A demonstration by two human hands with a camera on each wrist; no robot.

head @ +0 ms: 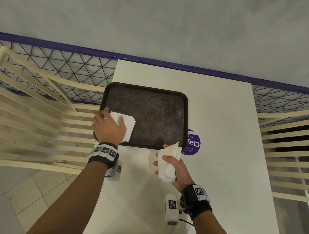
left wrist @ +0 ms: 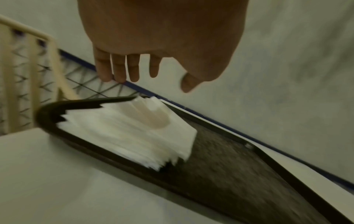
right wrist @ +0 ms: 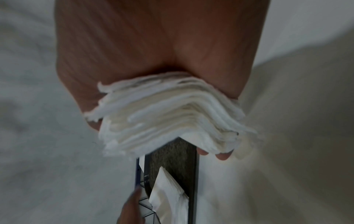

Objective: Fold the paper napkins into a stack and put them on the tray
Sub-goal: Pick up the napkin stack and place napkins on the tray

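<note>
A dark brown tray (head: 159, 117) lies on the white table. A stack of folded white napkins (head: 129, 123) sits in the tray's near left corner. My left hand (head: 111, 125) hovers just over it. In the left wrist view the fingers (left wrist: 134, 68) hang straight above the stack (left wrist: 124, 133) without touching it, and their shadow falls on the paper. My right hand (head: 174, 169) is just in front of the tray's near edge and grips a fanned bundle of napkins (head: 171, 158). In the right wrist view the bundle (right wrist: 168, 118) fills the palm, with the tray (right wrist: 172, 160) beyond it.
The white table (head: 220, 137) carries a round purple sticker (head: 194, 145) right of the tray. Cream slatted chairs stand on the left (head: 35, 120) and the right (head: 290, 149). A black wire mesh fence with a purple rail (head: 64, 63) runs behind the table.
</note>
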